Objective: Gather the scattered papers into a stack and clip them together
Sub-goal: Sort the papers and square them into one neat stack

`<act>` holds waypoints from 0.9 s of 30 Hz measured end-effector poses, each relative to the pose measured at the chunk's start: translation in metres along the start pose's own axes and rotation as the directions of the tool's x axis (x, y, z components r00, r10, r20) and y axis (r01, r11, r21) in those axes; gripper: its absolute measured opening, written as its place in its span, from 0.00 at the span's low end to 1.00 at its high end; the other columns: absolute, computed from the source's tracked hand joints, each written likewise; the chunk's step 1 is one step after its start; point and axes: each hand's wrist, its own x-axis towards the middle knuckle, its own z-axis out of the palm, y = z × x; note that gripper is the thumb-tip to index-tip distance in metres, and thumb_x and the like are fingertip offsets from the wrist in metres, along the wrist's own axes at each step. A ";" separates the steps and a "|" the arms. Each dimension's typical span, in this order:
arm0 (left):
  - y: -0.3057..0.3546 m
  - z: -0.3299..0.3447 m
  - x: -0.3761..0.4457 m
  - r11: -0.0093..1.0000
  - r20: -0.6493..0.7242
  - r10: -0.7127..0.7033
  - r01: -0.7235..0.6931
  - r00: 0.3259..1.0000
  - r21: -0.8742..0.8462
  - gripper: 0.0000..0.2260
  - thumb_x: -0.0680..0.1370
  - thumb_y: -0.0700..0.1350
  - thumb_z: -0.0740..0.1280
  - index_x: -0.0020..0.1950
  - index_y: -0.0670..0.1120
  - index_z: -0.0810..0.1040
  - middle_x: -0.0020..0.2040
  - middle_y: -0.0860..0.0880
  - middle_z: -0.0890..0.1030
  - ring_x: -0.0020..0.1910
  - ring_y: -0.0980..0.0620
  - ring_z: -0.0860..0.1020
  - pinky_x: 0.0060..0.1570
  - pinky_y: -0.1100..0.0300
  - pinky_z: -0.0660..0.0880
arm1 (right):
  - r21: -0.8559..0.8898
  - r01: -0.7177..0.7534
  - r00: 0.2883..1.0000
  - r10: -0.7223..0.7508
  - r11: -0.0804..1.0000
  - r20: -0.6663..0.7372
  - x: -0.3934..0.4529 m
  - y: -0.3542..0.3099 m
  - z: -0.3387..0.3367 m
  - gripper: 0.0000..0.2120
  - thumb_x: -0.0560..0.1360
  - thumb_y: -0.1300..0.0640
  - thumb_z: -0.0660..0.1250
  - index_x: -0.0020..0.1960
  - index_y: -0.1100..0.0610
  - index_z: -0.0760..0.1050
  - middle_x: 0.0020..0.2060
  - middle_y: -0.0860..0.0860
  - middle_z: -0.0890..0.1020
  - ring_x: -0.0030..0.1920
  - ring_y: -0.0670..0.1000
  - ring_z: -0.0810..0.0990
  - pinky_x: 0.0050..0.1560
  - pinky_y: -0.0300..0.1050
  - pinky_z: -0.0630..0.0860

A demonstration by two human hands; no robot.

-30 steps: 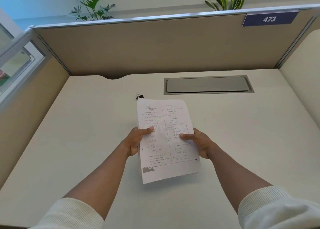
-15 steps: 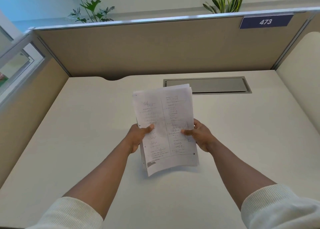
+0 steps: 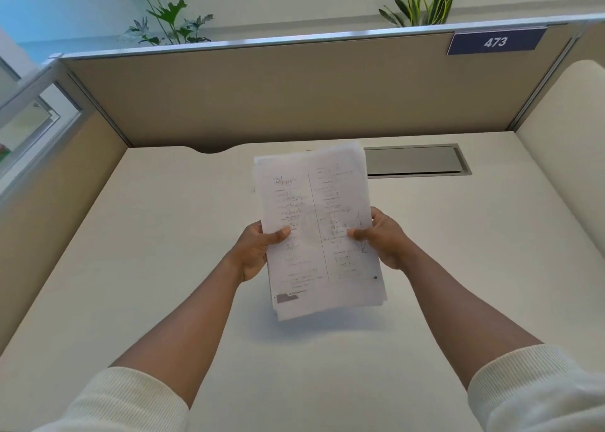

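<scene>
A stack of white printed papers is held upright above the white desk, its lower edge lifted off the surface. My left hand grips the stack's left edge, thumb on the front sheet. My right hand grips the right edge the same way. The sheets are roughly aligned, with slight offsets showing at the top and bottom edges. The black binder clip is hidden behind the papers.
A grey cable-tray lid is set into the desk at the back right. Beige partition walls enclose the desk on three sides, with a "473" sign at top right. Plants stand behind the partition.
Both hands have raised the paper stack from lying flat on the desk to upright. It now covers the binder clip that showed behind its top left corner.
</scene>
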 end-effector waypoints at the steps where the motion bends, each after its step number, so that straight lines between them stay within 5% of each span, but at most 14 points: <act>1: 0.000 -0.001 -0.001 1.000 0.030 -0.020 0.020 0.999 0.006 0.17 0.77 0.37 0.69 0.66 0.43 0.78 0.62 0.44 0.83 0.59 0.43 0.82 0.54 0.49 0.81 | 0.033 -0.027 1.000 0.027 0.999 0.008 -0.001 0.000 -0.002 0.19 0.71 0.72 0.71 0.58 0.58 0.73 0.55 0.59 0.83 0.52 0.61 0.84 0.51 0.59 0.81; 6: -0.003 -0.004 -0.002 0.994 0.116 -0.106 0.109 0.988 -0.019 0.20 0.78 0.38 0.68 0.70 0.43 0.74 0.65 0.40 0.80 0.63 0.36 0.79 0.62 0.37 0.75 | 0.165 -0.131 0.991 0.123 0.977 0.062 -0.002 0.005 -0.006 0.22 0.71 0.72 0.69 0.64 0.62 0.71 0.58 0.60 0.82 0.56 0.64 0.82 0.55 0.63 0.79; 13: -0.015 -0.003 0.008 0.984 -0.011 -0.173 0.172 0.985 -0.042 0.18 0.79 0.36 0.67 0.69 0.43 0.75 0.63 0.39 0.81 0.62 0.34 0.79 0.61 0.31 0.73 | 0.150 -0.242 0.960 0.213 0.959 0.184 -0.003 0.020 -0.006 0.28 0.70 0.70 0.71 0.67 0.56 0.69 0.62 0.59 0.80 0.60 0.66 0.79 0.59 0.69 0.74; 16: -0.022 -0.003 0.009 0.982 -0.110 -0.189 0.187 0.976 -0.031 0.18 0.79 0.35 0.67 0.69 0.42 0.76 0.62 0.39 0.82 0.59 0.35 0.80 0.60 0.32 0.75 | 0.050 -0.292 0.929 0.270 0.955 0.254 -0.005 0.032 -0.007 0.30 0.70 0.76 0.68 0.68 0.57 0.68 0.63 0.59 0.79 0.61 0.65 0.79 0.62 0.68 0.73; 20: -0.030 0.001 0.008 0.984 -0.195 -0.178 0.179 0.964 -0.010 0.17 0.79 0.35 0.68 0.67 0.43 0.77 0.61 0.40 0.83 0.57 0.38 0.82 0.55 0.39 0.79 | -0.053 -0.289 0.940 0.294 0.956 0.172 -0.005 0.039 -0.001 0.30 0.70 0.78 0.67 0.67 0.58 0.69 0.62 0.57 0.80 0.61 0.63 0.78 0.61 0.66 0.75; 27: -0.014 0.013 0.008 1.000 -0.189 0.027 -0.025 0.982 0.011 0.12 0.76 0.37 0.72 0.58 0.47 0.81 0.57 0.44 0.85 0.53 0.43 0.84 0.51 0.47 0.82 | -0.003 -0.097 0.995 0.097 0.995 0.030 -0.001 0.028 0.006 0.30 0.65 0.76 0.69 0.62 0.55 0.75 0.55 0.54 0.84 0.57 0.59 0.81 0.59 0.58 0.78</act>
